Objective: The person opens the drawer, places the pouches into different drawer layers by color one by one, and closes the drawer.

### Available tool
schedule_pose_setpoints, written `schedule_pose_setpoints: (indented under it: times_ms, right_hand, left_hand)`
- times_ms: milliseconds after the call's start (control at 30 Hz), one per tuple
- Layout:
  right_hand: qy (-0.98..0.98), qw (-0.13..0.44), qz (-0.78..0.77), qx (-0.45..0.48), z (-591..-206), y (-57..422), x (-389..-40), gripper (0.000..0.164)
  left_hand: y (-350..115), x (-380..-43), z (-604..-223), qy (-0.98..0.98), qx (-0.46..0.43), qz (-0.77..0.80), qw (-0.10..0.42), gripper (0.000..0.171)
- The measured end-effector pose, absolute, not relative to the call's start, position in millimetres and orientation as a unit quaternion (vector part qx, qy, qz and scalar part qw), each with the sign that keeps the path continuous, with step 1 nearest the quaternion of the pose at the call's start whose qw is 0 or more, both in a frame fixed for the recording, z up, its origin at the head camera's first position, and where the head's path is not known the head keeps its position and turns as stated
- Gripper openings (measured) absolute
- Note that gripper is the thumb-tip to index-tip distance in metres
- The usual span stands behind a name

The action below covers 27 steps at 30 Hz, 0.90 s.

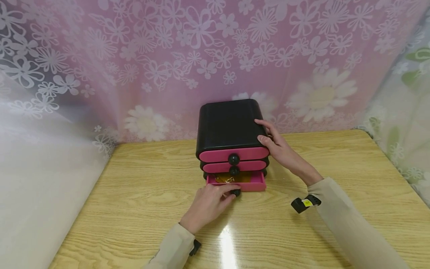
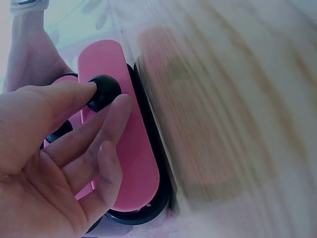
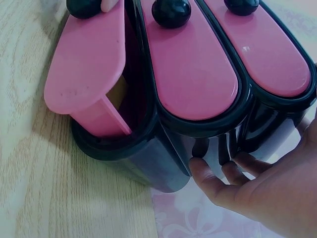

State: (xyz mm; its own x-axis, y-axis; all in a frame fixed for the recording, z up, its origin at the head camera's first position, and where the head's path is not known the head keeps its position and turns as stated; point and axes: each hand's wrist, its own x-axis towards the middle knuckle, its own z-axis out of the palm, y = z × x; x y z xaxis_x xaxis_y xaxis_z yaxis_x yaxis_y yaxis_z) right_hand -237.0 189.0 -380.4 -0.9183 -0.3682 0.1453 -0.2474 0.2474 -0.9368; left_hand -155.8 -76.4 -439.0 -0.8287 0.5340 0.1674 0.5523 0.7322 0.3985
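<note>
A black chest of drawers [image 1: 230,123] with pink fronts stands at the back of the table. Its bottom drawer [image 1: 253,186] is pulled partway out, and gold-coloured bits [image 1: 230,180] lie inside; their kind is too small to tell. My left hand [image 1: 209,201] pinches that drawer's round black knob [image 2: 105,92] between thumb and fingers. The top drawer [image 1: 215,154] and middle drawer [image 1: 215,167] are closed. My right hand [image 1: 279,147] rests against the chest's right side, thumb and a finger at the top edge. In the right wrist view its fingertips [image 3: 203,173] touch the black casing.
The wood-grain table [image 1: 151,209] extends around the chest. Behind it hangs a pink flowered curtain [image 1: 201,74], close to the chest's back. A pale curtain [image 1: 403,123] borders the right side. Black straps [image 1: 305,203] sit on the wrists.
</note>
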Motion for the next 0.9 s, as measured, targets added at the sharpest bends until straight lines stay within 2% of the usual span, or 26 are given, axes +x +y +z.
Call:
schedule_pose_setpoints:
  times_ms: [500, 900]
  right_hand:
    - [0.782, 0.052, -0.586, -0.204, -382, 191, -237, 0.056]
    - [0.788, 0.055, -0.580, -0.200, -381, 190, -236, 0.057]
  left_hand:
    - [-72, -166, -443, -0.931, -0.285, -0.224, 0.041, 0.027]
    - [-75, -172, -443, -0.926, -0.279, -0.252, 0.010, 0.028]
